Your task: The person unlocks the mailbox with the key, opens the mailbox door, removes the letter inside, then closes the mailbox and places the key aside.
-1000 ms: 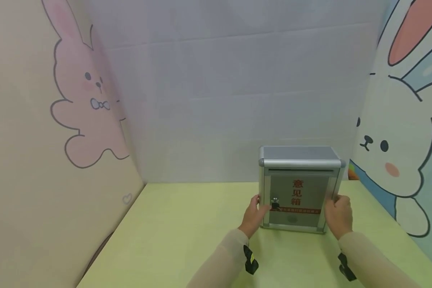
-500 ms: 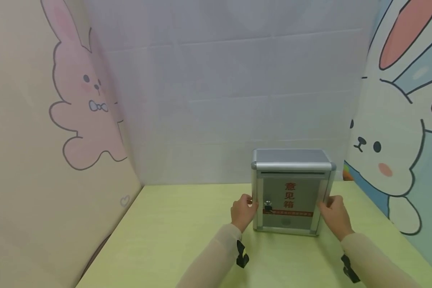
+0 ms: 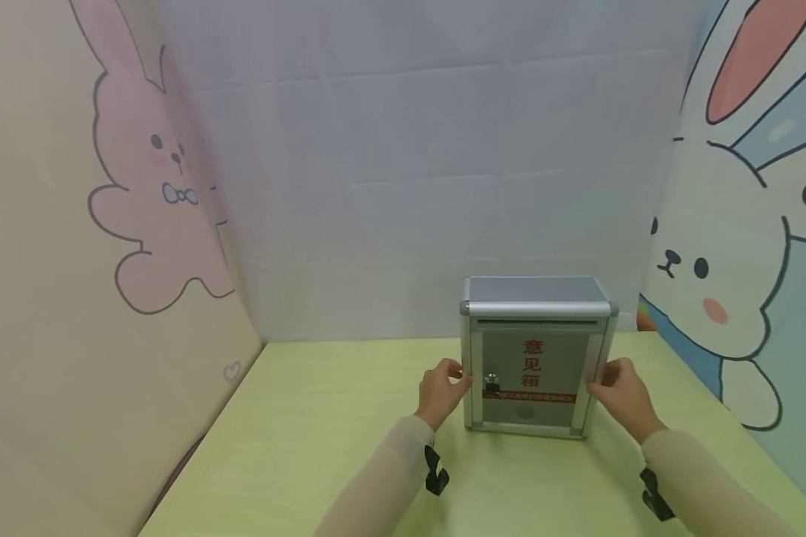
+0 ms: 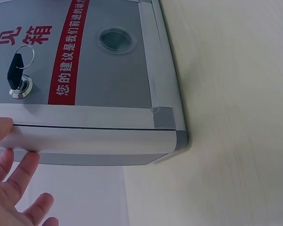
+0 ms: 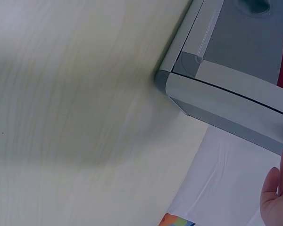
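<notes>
A grey suggestion box (image 3: 536, 410) with silver edges and red characters stands upright on the table, towards its right side. Its front door carries a lock with a key (image 4: 15, 70) and ring, and a slot runs along the top. My left hand (image 3: 439, 391) grips the box's left edge, the thumb on the front frame and two fingertips against the side in the left wrist view. At the right edge my right hand (image 3: 623, 395) holds on, its thumb at the front frame. Its fingers are partly hidden; the right wrist view catches only part of that hand (image 5: 279, 193).
The pale yellow-green table (image 3: 322, 432) extends to the left and in front of the box. A white cloth wall (image 3: 376, 186) rises behind it. Side walls with a pink rabbit (image 3: 154, 194) and a white rabbit (image 3: 719, 261) flank the table.
The box has shifted slightly left, with both hands at its sides. My left thumb has drawn back from near the lock to the left edge. The head view has shifted a little.
</notes>
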The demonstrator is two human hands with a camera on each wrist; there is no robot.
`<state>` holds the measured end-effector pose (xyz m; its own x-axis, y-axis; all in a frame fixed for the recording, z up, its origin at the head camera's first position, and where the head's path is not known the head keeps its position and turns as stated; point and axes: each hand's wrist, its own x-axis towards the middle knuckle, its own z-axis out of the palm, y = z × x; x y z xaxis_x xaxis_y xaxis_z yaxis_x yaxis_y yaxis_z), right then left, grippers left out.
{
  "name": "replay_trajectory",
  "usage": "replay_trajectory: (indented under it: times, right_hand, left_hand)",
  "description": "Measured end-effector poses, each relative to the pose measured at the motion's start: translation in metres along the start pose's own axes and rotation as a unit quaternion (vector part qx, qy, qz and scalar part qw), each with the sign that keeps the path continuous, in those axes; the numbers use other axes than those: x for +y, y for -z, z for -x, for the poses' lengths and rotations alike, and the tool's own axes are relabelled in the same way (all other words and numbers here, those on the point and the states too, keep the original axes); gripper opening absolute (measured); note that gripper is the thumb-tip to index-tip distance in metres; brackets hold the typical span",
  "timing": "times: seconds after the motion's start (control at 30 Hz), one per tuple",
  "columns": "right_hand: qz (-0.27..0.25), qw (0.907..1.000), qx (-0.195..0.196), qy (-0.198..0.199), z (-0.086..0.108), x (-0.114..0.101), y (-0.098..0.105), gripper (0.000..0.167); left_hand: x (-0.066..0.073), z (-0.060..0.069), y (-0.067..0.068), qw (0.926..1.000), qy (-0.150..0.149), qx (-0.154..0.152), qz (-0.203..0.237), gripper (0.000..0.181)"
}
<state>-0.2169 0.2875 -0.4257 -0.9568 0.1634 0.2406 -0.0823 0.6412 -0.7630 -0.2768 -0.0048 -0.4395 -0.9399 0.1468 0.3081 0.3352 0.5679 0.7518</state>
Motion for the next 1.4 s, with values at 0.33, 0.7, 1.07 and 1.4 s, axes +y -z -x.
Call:
replay_trajectory:
  times: [0.33, 0.7, 1.07, 1.4]
  right_hand:
    - [0.007, 0.9998, -0.011, 0.012, -0.004, -0.009, -0.005, 0.03]
    - [-0.016, 0.9998, -0.009, 0.007, 0.008, -0.008, -0.019, 0.032]
    - [-0.032, 0.9988, -0.026, 0.024, 0.016, -0.021, -0.031, 0.032]
    - [-0.057, 0.9967, -0.042, 0.041, 0.02, -0.028, -0.044, 0.032]
  left_hand:
    - [-0.007, -0.002, 0.019, 0.9978, 0.004, -0.043, 0.051, 0.018]
    - [-0.013, 0.014, 0.03, 0.9974, -0.02, -0.066, 0.021, 0.016]
    - [-0.026, 0.021, 0.054, 0.9953, -0.03, -0.089, 0.023, 0.017]
    - [-0.036, 0.024, 0.074, 0.9927, -0.044, -0.111, 0.016, 0.016]
